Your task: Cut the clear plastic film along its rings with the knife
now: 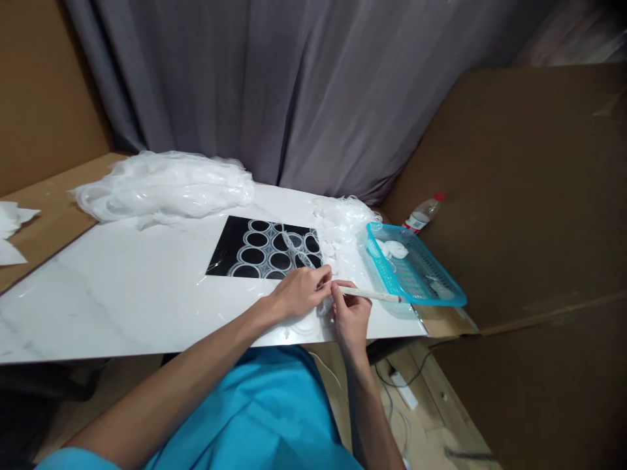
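Observation:
My right hand [351, 316] is closed around a slim, off-white, pen-like stick [375, 295], whose darker end points right toward the basket. Close beside it, my left hand [306, 290] is pinched shut, fingertips almost touching those of the right. A translucent white looped strip [298, 251] runs from the black sheet up to the left fingers, and more clear material [324, 306] shows below the fingertips. What exactly the fingertips grip is too small to tell. The black sheet [223, 251], patterned with pale rings, lies flat just beyond my left hand.
A large heap of translucent white material [171, 186] lies at the back left, a smaller pile [345, 219] behind my hands. The blue plastic basket [441, 294] at right holds some white pieces. A red-capped bottle [424, 214] stands behind it. Cardboard walls [539, 196] flank the white table [122, 294].

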`<action>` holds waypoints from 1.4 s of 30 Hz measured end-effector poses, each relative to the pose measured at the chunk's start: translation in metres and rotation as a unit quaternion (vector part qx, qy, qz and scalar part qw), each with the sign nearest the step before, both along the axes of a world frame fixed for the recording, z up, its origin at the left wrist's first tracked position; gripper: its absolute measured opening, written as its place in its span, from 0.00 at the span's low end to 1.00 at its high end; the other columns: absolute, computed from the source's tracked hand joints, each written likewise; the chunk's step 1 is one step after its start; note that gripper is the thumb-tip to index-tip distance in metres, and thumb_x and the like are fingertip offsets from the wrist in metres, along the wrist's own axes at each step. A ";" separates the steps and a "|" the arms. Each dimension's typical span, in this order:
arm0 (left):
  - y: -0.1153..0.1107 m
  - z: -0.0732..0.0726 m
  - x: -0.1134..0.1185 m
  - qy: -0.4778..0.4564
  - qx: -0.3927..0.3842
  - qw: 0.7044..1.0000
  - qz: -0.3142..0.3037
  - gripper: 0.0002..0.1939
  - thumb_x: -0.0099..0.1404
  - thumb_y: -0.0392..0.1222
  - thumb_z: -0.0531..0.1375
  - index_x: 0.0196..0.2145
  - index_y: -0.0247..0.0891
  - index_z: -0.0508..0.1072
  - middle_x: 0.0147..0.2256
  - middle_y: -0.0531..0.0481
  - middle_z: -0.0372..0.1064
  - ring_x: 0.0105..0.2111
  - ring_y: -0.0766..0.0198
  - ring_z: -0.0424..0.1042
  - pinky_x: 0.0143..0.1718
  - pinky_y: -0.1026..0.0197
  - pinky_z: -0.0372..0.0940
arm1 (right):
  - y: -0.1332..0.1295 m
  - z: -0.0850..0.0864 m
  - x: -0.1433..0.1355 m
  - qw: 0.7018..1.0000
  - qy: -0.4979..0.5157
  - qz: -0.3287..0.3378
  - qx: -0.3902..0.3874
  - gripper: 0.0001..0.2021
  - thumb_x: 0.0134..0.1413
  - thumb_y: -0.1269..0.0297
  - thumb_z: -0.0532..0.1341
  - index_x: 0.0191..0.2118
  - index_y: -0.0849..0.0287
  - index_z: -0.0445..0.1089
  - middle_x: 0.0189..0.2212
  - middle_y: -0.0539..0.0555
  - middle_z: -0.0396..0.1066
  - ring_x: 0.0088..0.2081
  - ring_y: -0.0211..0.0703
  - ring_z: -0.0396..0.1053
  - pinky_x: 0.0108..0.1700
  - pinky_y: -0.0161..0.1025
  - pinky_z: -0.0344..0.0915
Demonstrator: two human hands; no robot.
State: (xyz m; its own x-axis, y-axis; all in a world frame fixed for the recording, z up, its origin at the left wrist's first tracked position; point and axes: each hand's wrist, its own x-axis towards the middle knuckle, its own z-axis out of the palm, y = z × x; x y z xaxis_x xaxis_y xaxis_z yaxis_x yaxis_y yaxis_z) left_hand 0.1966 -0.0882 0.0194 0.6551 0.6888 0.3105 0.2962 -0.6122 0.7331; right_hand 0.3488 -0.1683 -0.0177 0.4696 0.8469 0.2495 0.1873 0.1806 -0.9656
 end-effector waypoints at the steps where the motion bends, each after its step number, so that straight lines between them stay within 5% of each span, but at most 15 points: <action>1: 0.000 0.000 0.001 -0.026 -0.003 1.000 0.001 0.09 0.77 0.47 0.57 0.40 0.42 0.73 0.29 0.55 0.72 0.27 0.62 0.70 0.32 0.61 0.55 | 0.000 -0.001 0.000 1.000 0.001 0.002 0.000 0.22 0.63 0.45 0.71 0.42 0.63 0.81 0.21 0.50 0.71 0.22 0.40 0.66 0.23 0.35 0.59; 4: 0.002 -0.001 0.003 -0.137 -0.035 0.990 0.018 0.12 0.77 0.48 0.58 0.37 0.41 0.72 0.26 0.56 0.69 0.26 0.65 0.66 0.32 0.61 0.56 | 0.002 -0.004 0.002 1.000 0.006 0.002 -0.001 0.21 0.63 0.46 0.72 0.42 0.63 0.80 0.25 0.53 0.76 0.22 0.39 0.66 0.23 0.34 0.59; 10: 0.024 0.008 -0.003 -0.334 -0.208 0.917 0.065 0.21 0.77 0.55 0.56 0.30 0.41 0.69 0.19 0.57 0.63 0.19 0.69 0.60 0.22 0.65 0.54 | 0.003 -0.004 0.002 1.000 0.011 -0.001 0.000 0.19 0.64 0.47 0.72 0.40 0.62 0.79 0.24 0.51 0.74 0.23 0.38 0.66 0.25 0.34 0.60; 16: 0.042 0.014 -0.025 -0.316 -0.303 0.896 0.068 0.17 0.72 0.54 0.59 0.31 0.40 0.71 0.20 0.57 0.66 0.13 0.72 0.57 0.13 0.68 0.45 | 0.004 -0.001 0.003 1.000 0.001 -0.004 0.006 0.19 0.63 0.48 0.71 0.38 0.62 0.80 0.23 0.50 0.71 0.25 0.40 0.67 0.28 0.35 0.62; 23: 0.004 0.010 -0.023 -0.254 -0.390 0.885 0.021 0.19 0.69 0.52 0.62 0.50 0.35 0.77 0.27 0.51 0.76 0.13 0.68 0.64 0.11 0.68 0.51 | 0.004 -0.003 0.007 0.995 0.034 -0.081 0.044 0.18 0.63 0.49 0.70 0.39 0.63 0.80 0.26 0.52 0.73 0.27 0.40 0.66 0.29 0.35 0.61; 27: -0.026 0.015 -0.016 -0.252 -0.379 0.890 -0.004 0.25 0.73 0.51 0.60 0.62 0.36 0.71 0.28 0.52 0.77 0.14 0.71 0.61 0.14 0.69 0.52 | 0.001 0.001 0.011 0.994 0.008 -0.103 0.047 0.18 0.64 0.49 0.69 0.38 0.63 0.80 0.32 0.55 0.77 0.31 0.42 0.69 0.32 0.36 0.65; 31: -0.044 0.015 -0.017 -0.241 -0.357 0.903 -0.004 0.25 0.76 0.51 0.59 0.64 0.37 0.70 0.30 0.52 0.77 0.15 0.72 0.60 0.17 0.68 0.52 | 0.000 0.002 0.021 0.994 0.013 -0.098 0.047 0.18 0.64 0.49 0.70 0.39 0.63 0.80 0.29 0.54 0.75 0.29 0.41 0.67 0.31 0.36 0.63; 42: -0.062 -0.017 -0.018 -0.169 -0.301 0.938 0.026 0.24 0.79 0.53 0.58 0.66 0.42 0.70 0.34 0.51 0.77 0.21 0.68 0.64 0.25 0.64 0.59 | -0.016 0.011 0.058 0.982 0.119 -0.120 0.088 0.21 0.57 0.47 0.75 0.41 0.62 0.79 0.20 0.42 0.57 0.21 0.33 0.49 0.23 0.34 0.45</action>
